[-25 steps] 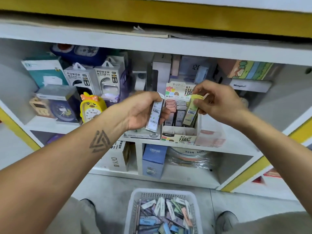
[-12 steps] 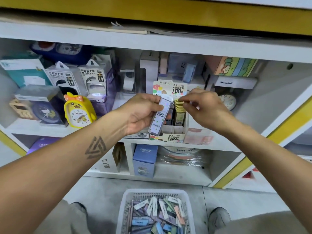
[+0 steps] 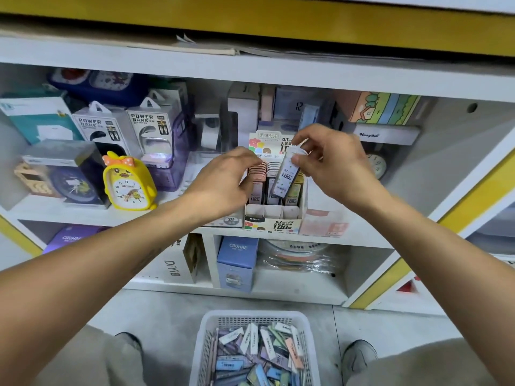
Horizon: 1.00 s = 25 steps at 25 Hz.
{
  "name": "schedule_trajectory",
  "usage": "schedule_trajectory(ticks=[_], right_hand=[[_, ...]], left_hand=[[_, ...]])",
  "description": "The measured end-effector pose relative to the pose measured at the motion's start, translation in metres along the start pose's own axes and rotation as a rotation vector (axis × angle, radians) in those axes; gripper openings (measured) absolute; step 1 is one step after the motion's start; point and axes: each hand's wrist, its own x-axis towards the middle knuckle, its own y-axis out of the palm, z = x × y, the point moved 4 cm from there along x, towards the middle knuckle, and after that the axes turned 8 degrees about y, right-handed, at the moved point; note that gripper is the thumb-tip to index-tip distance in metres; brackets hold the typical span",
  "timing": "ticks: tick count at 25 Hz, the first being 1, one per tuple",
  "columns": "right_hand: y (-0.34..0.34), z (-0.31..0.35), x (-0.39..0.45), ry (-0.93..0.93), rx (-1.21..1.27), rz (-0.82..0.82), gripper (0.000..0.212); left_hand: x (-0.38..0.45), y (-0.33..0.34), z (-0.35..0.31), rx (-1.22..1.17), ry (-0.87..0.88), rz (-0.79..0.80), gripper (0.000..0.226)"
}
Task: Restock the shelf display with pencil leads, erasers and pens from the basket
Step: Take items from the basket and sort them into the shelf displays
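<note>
A white display box (image 3: 274, 222) of 0.7 pencil leads stands on the middle shelf, with rows of pink, grey and yellow cases in its slots. My right hand (image 3: 331, 162) pinches a purple-white lead case (image 3: 287, 176) by its top and holds it tilted over the box's middle and right slots. At the box's left side is my left hand (image 3: 223, 182), fingers loosely bent beside the pink cases and holding nothing that I can see. On the floor between my feet, a white plastic basket (image 3: 206, 338) holds several loose lead cases (image 3: 259, 355).
A yellow duck alarm clock (image 3: 128, 185) and power bank boxes (image 3: 145, 126) stand left of the display box, and a pink box (image 3: 324, 224) sits right of it. On the lower shelf are a blue CRUHRE box (image 3: 237, 263) and wrapped discs (image 3: 295, 254).
The purple-white lead case has passed from my left hand to my right hand. My right hand no longer holds the yellow case, which now stands in the box.
</note>
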Motion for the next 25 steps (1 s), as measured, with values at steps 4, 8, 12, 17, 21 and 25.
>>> schedule_trajectory(ticks=[4,8,12,17,21,25], right_hand=[[0.020,-0.002,-0.004,-0.110,-0.172,0.063,0.015],[0.039,-0.004,-0.008,-0.220,-0.253,0.159,0.010],[0.039,0.000,-0.005,-0.239,-0.353,0.099,0.022],[0.041,0.022,-0.038,-0.222,-0.237,0.109,0.025],[0.118,-0.002,-0.102,-0.082,-0.404,0.565,0.023],[0.199,-0.071,-0.181,0.097,-0.617,1.035,0.030]], left_hand=[[-0.010,0.015,0.008,0.139,0.008,0.226,0.060],[-0.010,0.017,0.010,0.196,0.022,0.273,0.066],[-0.013,0.011,0.008,0.173,0.025,0.214,0.064],[-0.039,0.007,-0.003,0.131,0.088,0.037,0.026],[-0.090,0.069,0.007,0.084,-0.134,0.527,0.012],[-0.155,0.149,0.032,0.143,-0.158,0.962,0.022]])
